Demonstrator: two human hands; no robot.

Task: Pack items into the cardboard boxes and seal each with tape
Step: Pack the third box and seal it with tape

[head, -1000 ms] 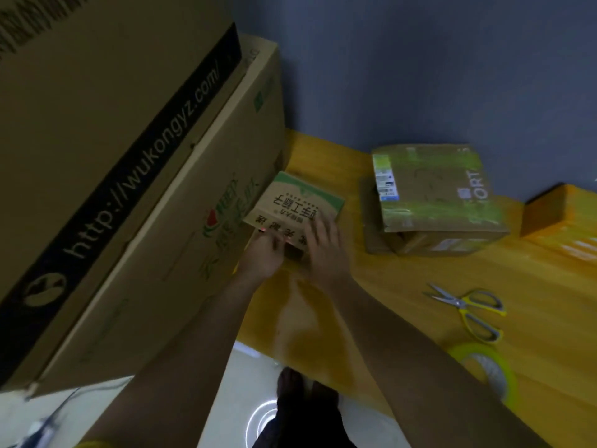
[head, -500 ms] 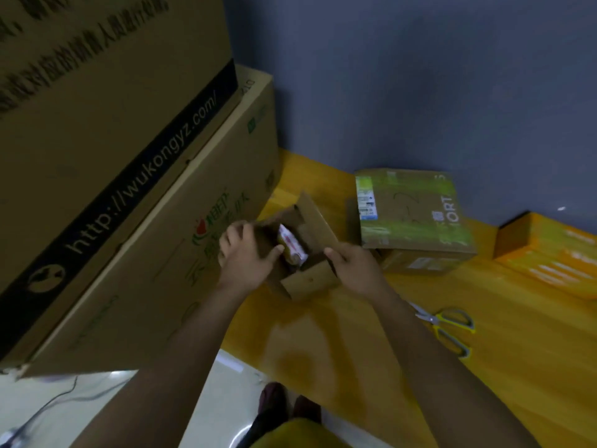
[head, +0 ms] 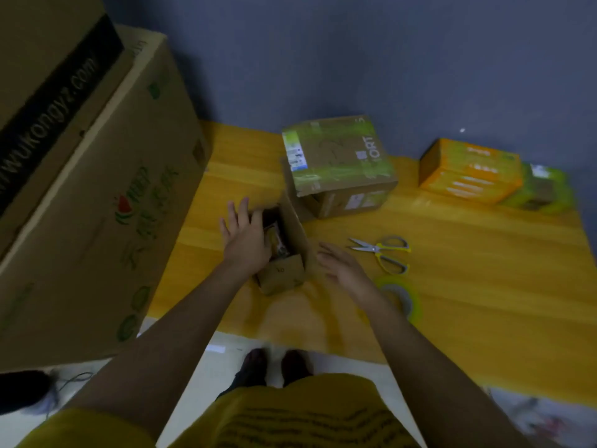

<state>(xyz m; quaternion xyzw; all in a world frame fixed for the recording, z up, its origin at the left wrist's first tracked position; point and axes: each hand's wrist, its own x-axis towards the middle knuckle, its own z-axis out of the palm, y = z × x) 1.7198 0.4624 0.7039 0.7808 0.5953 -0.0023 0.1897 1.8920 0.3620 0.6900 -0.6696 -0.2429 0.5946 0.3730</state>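
Observation:
A small cardboard box (head: 286,274) stands open on the yellow table (head: 468,286), its flaps up and a dark packaged item (head: 278,242) inside. My left hand (head: 247,236) lies over the box's left flap with fingers spread and straight. My right hand (head: 342,266) hovers just right of the box, fingers relaxed, holding nothing. A roll of yellow-green tape (head: 400,297) lies beside my right wrist, partly hidden by it. Yellow-handled scissors (head: 382,252) lie further right.
Two very large cardboard boxes (head: 97,202) are stacked at the left. A taped box (head: 339,163) sits behind the small one. An orange carton (head: 470,171) and a green-taped box (head: 542,189) stand at the back right against the blue wall.
The small box went from shut with both hands on its lid to open with flaps up. My right hand has let go and moved off to the right; the view has pulled back.

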